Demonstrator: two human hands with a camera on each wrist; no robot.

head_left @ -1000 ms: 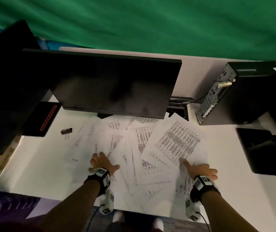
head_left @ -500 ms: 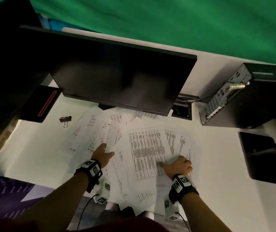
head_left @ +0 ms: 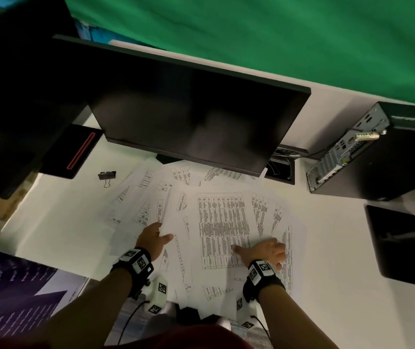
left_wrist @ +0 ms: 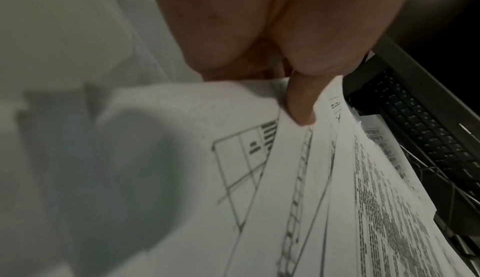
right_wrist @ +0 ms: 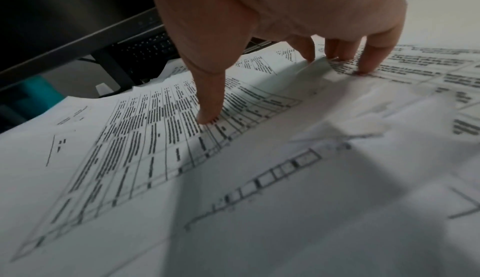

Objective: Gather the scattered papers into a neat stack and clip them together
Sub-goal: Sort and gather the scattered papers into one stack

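Several printed papers [head_left: 222,217] lie fanned and overlapping on the white desk [head_left: 62,222], below the monitor. My left hand [head_left: 156,234] is at the left side of the spread. Its thumb [left_wrist: 298,105] lies on top of a sheet and its fingers are hidden beneath the sheet's edge. My right hand [head_left: 264,250] presses down on the sheets to the right. Its thumb [right_wrist: 207,105] is on the densely printed table page, and its spread fingertips [right_wrist: 369,63] are on a neighbouring sheet. A black binder clip [head_left: 106,175] lies alone on the desk, up and left of the papers.
A dark monitor [head_left: 196,117] overhangs the far edge of the papers. A black box with a red stripe [head_left: 72,149] sits at the left, a computer tower [head_left: 377,157] at the right, and a black pad [head_left: 403,248] lies near the right edge.
My right hand has slid left, dragging the dense table page from the right toward the middle and squaring it. My left hand has moved slightly forward to the left sheets' edge.
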